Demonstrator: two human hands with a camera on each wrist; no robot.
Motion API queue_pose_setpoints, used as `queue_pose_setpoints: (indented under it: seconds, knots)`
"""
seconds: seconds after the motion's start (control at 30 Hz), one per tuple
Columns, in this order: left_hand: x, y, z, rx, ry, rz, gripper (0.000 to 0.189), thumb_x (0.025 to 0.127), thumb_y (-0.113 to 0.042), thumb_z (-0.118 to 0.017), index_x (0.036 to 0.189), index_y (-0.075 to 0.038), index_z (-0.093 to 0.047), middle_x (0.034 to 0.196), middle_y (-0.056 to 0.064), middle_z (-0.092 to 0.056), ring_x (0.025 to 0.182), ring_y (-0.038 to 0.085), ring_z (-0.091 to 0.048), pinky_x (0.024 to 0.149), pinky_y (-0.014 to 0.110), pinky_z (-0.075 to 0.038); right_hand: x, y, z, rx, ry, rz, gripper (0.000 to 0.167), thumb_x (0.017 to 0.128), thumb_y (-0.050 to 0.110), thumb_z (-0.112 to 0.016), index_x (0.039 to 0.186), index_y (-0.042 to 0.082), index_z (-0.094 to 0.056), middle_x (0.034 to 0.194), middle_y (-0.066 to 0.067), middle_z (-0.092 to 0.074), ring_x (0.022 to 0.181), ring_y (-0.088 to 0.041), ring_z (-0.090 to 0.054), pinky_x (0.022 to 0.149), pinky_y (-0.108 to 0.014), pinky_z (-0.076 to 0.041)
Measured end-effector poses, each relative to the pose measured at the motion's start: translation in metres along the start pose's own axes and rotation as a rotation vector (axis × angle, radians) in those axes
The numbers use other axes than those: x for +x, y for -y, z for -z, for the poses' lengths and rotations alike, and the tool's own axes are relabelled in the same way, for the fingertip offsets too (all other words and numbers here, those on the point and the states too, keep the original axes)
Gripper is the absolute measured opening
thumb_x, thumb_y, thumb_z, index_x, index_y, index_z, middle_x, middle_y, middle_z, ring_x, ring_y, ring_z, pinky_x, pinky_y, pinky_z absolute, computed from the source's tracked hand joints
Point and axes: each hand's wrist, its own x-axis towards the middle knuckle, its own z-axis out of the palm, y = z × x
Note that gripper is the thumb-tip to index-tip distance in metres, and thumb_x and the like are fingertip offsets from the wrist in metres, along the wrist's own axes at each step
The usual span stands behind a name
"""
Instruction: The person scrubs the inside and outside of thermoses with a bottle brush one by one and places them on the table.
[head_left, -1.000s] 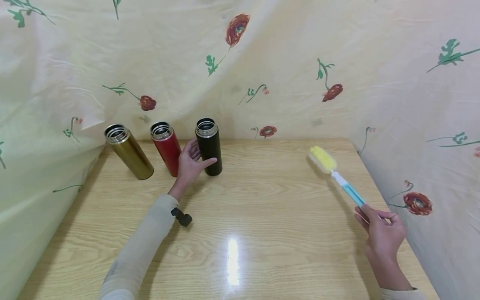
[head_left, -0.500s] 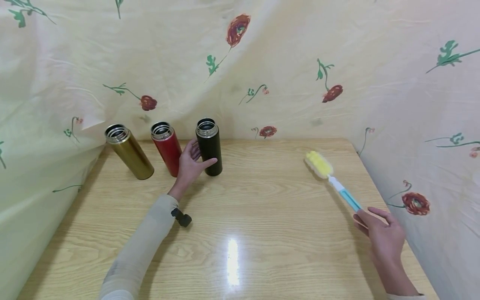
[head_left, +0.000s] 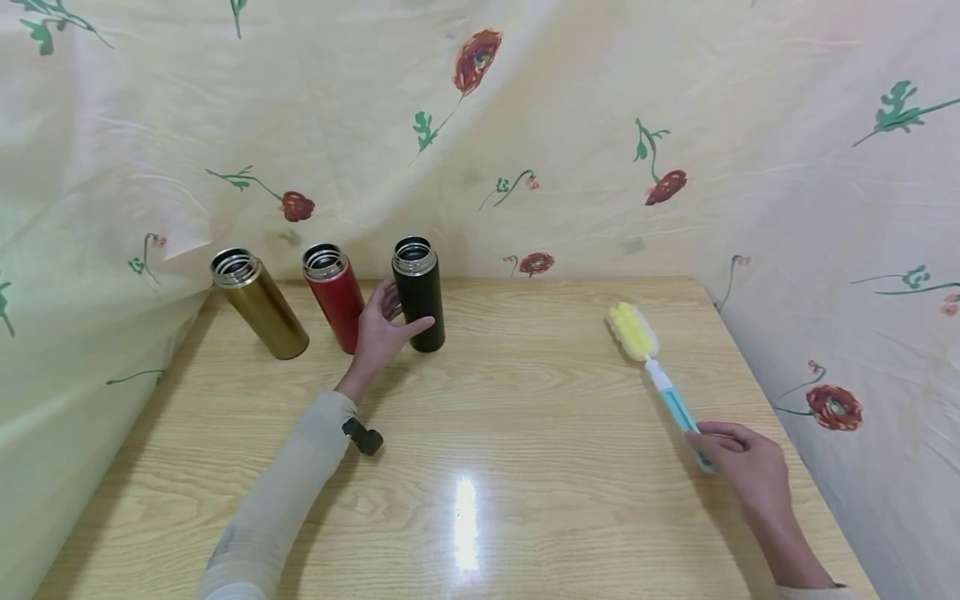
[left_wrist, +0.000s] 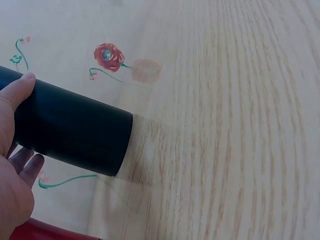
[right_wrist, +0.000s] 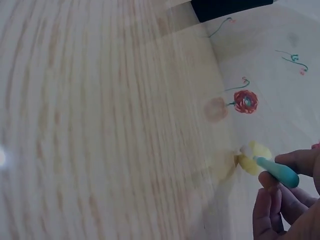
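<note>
A black thermos bottle [head_left: 422, 296], its lid off and steel mouth showing, stands upright on the table. My left hand [head_left: 378, 329] holds it from the left, thumb across the front and fingers behind, as the left wrist view also shows on the black bottle [left_wrist: 75, 127]. Close to that hand's left side stands an uncapped red thermos bottle [head_left: 335, 304]. Over the table's right part, my right hand [head_left: 750, 462] pinches the blue handle of a bottle brush [head_left: 678, 408] near its end. The brush's yellow and white sponge head [head_left: 633, 331] points away, toward the back.
An uncapped gold thermos bottle [head_left: 266, 312] stands at the far left. Flower-printed cloth [head_left: 570, 125] rises behind the wooden table [head_left: 540, 417] and at both sides. A black wrist camera [head_left: 363, 436] sits on my left sleeve.
My right hand has moved left with the bottle brush, and its head has swung a little left and nearer. The left hand and the bottles have stayed put.
</note>
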Motion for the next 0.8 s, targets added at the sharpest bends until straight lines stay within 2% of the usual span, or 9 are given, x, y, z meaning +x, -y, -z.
queue_pose_setpoints:
  seconds: [0.23, 0.4, 0.5, 0.63, 0.8]
  knots:
    - [-0.001, 0.000, 0.000, -0.006, 0.000, -0.008, 0.085, 0.077, -0.021, -0.092, 0.148, -0.009, -0.046, 0.148, 0.013, -0.056, 0.135, 0.029, -0.055, 0.113, 0.045, -0.045, 0.003, -0.003, -0.006, -0.165, 0.068, 0.050, 0.058, 0.086, 0.044, -0.082, 0.121, 0.000, -0.071, 0.097, -0.005, -0.079, 0.077, 0.009, -0.061, 0.066, -0.018, -0.048]
    - [-0.004, 0.001, 0.000, 0.001, 0.018, -0.007, 0.084, 0.077, -0.019, -0.092, 0.148, -0.011, -0.047, 0.150, 0.010, -0.054, 0.138, 0.027, -0.052, 0.116, 0.044, -0.042, 0.005, -0.005, -0.010, -0.235, 0.075, 0.080, 0.061, 0.084, 0.050, -0.081, 0.119, 0.001, -0.071, 0.096, -0.008, -0.078, 0.078, -0.004, -0.062, 0.063, -0.023, -0.047]
    - [-0.009, 0.000, 0.002, 0.013, 0.044, -0.018, 0.083, 0.078, -0.018, -0.091, 0.148, -0.012, -0.046, 0.152, 0.008, -0.053, 0.141, 0.024, -0.049, 0.118, 0.046, -0.039, 0.005, -0.005, -0.012, -0.261, 0.082, 0.093, 0.062, 0.084, 0.050, -0.081, 0.121, 0.001, -0.070, 0.099, -0.009, -0.078, 0.078, -0.006, -0.065, 0.065, -0.023, -0.048]
    - [-0.021, 0.000, 0.008, 0.024, 0.092, -0.019, 0.086, 0.080, -0.015, -0.089, 0.152, -0.010, -0.041, 0.157, 0.008, -0.046, 0.146, 0.026, -0.043, 0.120, 0.047, -0.035, 0.005, -0.006, -0.016, -0.290, 0.093, 0.119, 0.062, 0.084, 0.047, -0.082, 0.122, 0.001, -0.070, 0.103, -0.012, -0.078, 0.081, -0.009, -0.072, 0.069, -0.023, -0.050]
    - [-0.047, -0.004, 0.017, 0.036, 0.127, 0.005, 0.092, 0.080, -0.015, -0.089, 0.155, -0.006, -0.036, 0.161, 0.011, -0.040, 0.150, 0.032, -0.035, 0.122, 0.046, -0.031, 0.005, -0.007, -0.019, -0.319, 0.082, 0.153, 0.058, 0.084, 0.043, -0.084, 0.120, 0.000, -0.071, 0.100, -0.013, -0.078, 0.082, -0.016, -0.074, 0.068, -0.025, -0.051]
